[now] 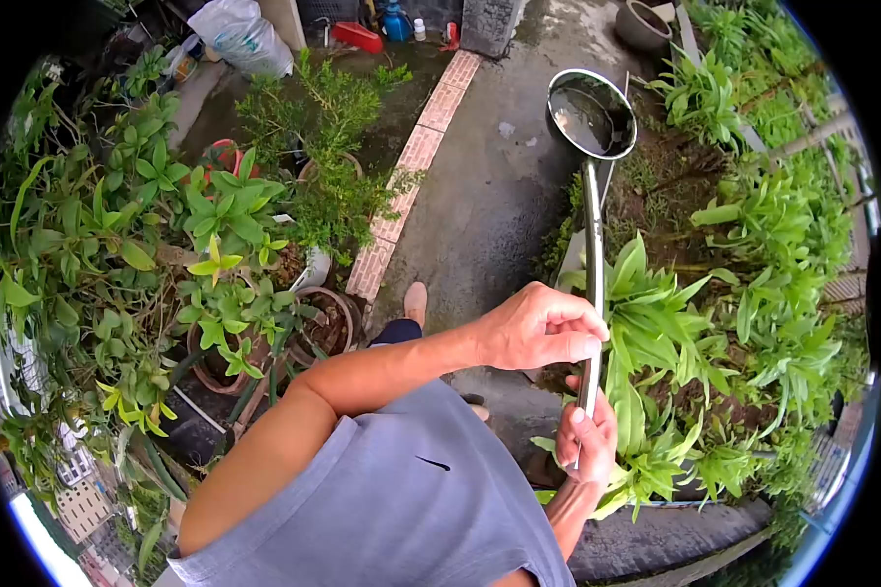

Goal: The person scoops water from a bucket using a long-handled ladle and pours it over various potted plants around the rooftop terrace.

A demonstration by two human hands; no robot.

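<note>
A long-handled metal ladle (595, 249) reaches forward from my hands, its round bowl (591, 115) farthest from me. Some liquid appears to lie in the bowl, with bright reflections on it. My left hand (543, 330) is closed on the middle of the handle, thumb along its near side. Lower down, my right hand (589, 430) wraps around the handle's end. The bowl hangs over the line between the wet concrete path and the planted bed. Leafy green plants (656, 313) stand just right of the handle.
A planting bed (646, 176) with leafy rows runs along the right. Potted shrubs (313, 147) and clay pots (325, 328) crowd the left. A brick edging (411, 181) borders the concrete path (470, 196). A plastic bag (243, 39), red dustpan-like item (356, 37) and round pot (643, 24) lie farther off.
</note>
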